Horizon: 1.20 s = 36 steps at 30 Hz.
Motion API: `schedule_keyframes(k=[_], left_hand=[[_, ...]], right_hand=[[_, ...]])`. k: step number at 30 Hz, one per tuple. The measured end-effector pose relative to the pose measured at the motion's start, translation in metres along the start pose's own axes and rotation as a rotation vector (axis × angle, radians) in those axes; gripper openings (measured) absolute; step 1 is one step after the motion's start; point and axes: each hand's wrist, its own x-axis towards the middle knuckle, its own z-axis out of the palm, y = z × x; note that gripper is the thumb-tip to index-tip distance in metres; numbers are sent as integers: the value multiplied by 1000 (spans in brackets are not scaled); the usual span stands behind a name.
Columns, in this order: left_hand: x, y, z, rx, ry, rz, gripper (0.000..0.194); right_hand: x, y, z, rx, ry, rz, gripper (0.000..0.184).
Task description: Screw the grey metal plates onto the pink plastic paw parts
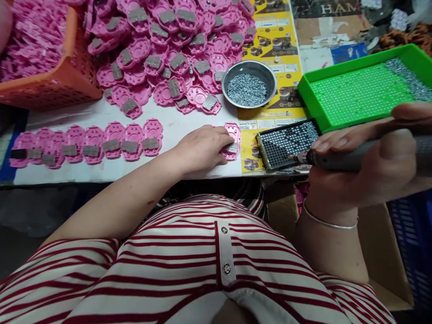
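My left hand (205,146) is closed on a pink plastic part (232,130) with a grey metal plate, lying flat on the white sheet. Its fingers and thumb press over the part's left side and hide some of it. In my right hand (364,166) is a grey electric screwdriver (351,155), held almost level. The screwdriver's tip points left, at the black perforated tray (275,146), where many small screws lie at the right end. Whether the tip touches a screw I cannot tell. To the left, a row of similar pink parts (113,139) lies overlapping.
Behind my left hand is a big pile of pink parts (175,58). A metal bowl (229,96) of screws stands near a green tray (334,120) with more screws. An orange basket (77,67) holds pink pieces. Below the table's right side is a cardboard box (381,252).
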Motion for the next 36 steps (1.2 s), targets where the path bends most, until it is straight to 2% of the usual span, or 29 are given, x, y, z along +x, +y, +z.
schedule_keyframes(k=[2, 3, 8, 11, 16, 21, 28, 32, 36], left_hand=[[6, 7, -1, -8, -9, 19, 33], [8, 10, -1, -11, -10, 25, 33], [7, 21, -1, 34, -16, 1, 32], [1, 25, -3, 105, 11, -37, 33], [-5, 25, 2, 67, 147, -3, 36], [-10, 24, 13, 17, 310, -44, 38], [-16, 23, 15, 8, 322, -94, 35], [-17, 24, 17, -7, 332, -92, 34], [-16, 22, 25, -44, 438, -75, 33]], right_hand=[[4, 4, 5, -43, -20, -197, 15], [5, 7, 7, -44, -36, -251, 14], [7, 19, 6, -53, -110, -205, 18], [8, 23, 8, -6, -104, -206, 18], [10, 28, 21, 112, -146, -236, 16], [8, 33, 26, 61, -219, -180, 18], [10, 38, 25, -85, -223, -178, 22], [10, 41, 24, -85, -196, -194, 24], [10, 47, 26, -56, -182, -240, 24]])
